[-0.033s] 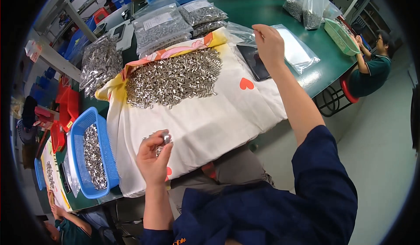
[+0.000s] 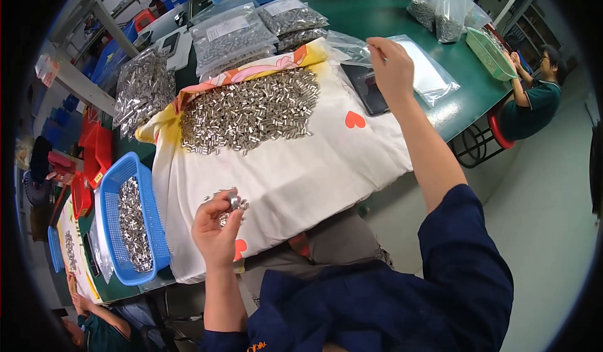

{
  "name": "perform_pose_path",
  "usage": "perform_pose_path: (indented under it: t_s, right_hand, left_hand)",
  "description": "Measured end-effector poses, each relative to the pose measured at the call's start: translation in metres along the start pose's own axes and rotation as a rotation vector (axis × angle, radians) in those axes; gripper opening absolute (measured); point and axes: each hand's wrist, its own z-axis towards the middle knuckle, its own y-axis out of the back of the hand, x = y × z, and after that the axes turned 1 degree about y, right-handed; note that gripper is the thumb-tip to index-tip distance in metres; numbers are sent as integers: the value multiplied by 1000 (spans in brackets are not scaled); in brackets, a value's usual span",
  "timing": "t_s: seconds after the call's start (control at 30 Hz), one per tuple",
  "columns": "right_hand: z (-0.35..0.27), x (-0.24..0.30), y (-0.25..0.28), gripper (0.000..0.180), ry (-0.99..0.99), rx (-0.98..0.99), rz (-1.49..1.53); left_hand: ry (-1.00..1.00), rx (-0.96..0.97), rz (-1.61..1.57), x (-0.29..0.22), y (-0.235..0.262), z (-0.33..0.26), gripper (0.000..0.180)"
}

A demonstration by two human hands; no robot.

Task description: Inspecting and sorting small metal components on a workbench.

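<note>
A small shiny silver metal piece (image 2: 234, 202) sits between the thumb and fingers of my left hand (image 2: 215, 229), which is closed over the near part of a white cloth (image 2: 289, 185). Several small metal cylinders (image 2: 244, 206) show beside these fingers. On the cloth's far part lies a wide heap of short silver cylinders (image 2: 251, 113). My right hand (image 2: 394, 69) is raised past the cloth's far right edge, fingertips pinched together. They are beside a clear plastic bag (image 2: 349, 48); whether they grip it or a tiny piece cannot be made out.
A blue basket (image 2: 161, 226) of metal parts stands on the left. Filled clear bags (image 2: 229, 38) are stacked behind the heap. A dark flat device (image 2: 364, 91) and a clear-wrapped white sheet (image 2: 427, 75) lie by my right hand. Co-workers sit at far right and lower left.
My left hand has shifted slightly left, uncovering more of the small cylinders beside it. My right hand has moved a little to the right, its fingers still pinched.
</note>
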Motion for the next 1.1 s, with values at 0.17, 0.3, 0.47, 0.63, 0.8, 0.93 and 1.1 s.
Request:
perform_pose_path:
  t_s: [0.17,0.3,0.47,0.63,0.8,0.93,1.1]
  right_hand:
    - [-51,62,23,12,-156,261,207]
    - [-105,116,7,16,142,639,404]
    - [-131,191,-37,40,496,908,503]
    - [-152,218,-79,53,443,979,492]
    - [-156,225,-78,51,545,1090,522]
    - [-144,222,-69,48,386,1135,609]
    - [-122,170,-58,39,-322,765,873]
  left_hand:
    - [-77,-56,114,8,51,-12,24]
    - [-41,-138,138,14,72,-15,24]
    - [-38,-88,322,15,74,-35,20]
    - [-88,-143,286,20,85,-36,20]
    - [-94,-169,224,18,99,-22,23]
    - [-56,-235,124,18,90,-7,21]
    - [-173,170,614,-9,20,19,15]
